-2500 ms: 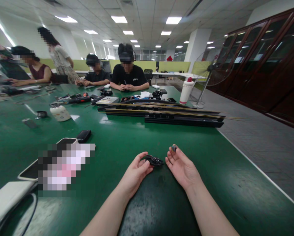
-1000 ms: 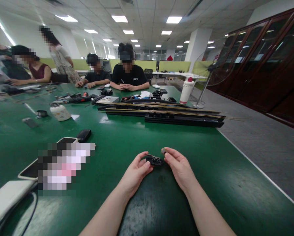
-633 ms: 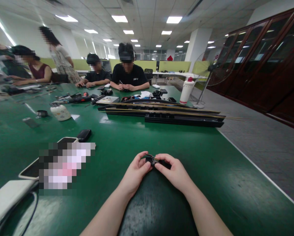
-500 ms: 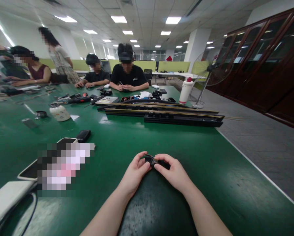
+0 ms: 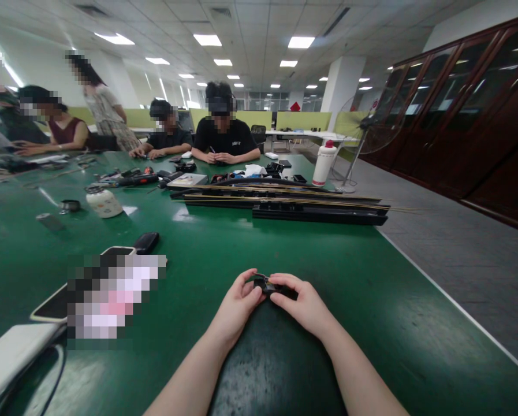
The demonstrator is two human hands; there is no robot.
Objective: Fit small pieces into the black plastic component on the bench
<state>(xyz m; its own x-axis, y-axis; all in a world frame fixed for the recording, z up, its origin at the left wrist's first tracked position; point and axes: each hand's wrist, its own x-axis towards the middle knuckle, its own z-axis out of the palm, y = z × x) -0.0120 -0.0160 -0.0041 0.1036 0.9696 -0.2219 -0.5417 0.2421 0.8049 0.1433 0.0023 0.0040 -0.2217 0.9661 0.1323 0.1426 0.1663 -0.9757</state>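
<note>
Between my two hands, just above the green table, is a small black part with a thin piece along its top edge. Its exact kind is too small to make out. My left hand is closed on its left end, thumb in front and fingers behind. From the other side, my right hand grips the right end between thumb and fingertips. The fingers cover much of the part.
Long black rails with thin brass-coloured rods lie across the table ahead. A white bottle stands behind their right end. To the left are a phone, a black case and a white jar. Co-workers sit at the far side.
The fingers of my right hand have shifted slightly over the black part, lying a little flatter along its top. Both hands stay in nearly the same place. The camera has tilted a little.
</note>
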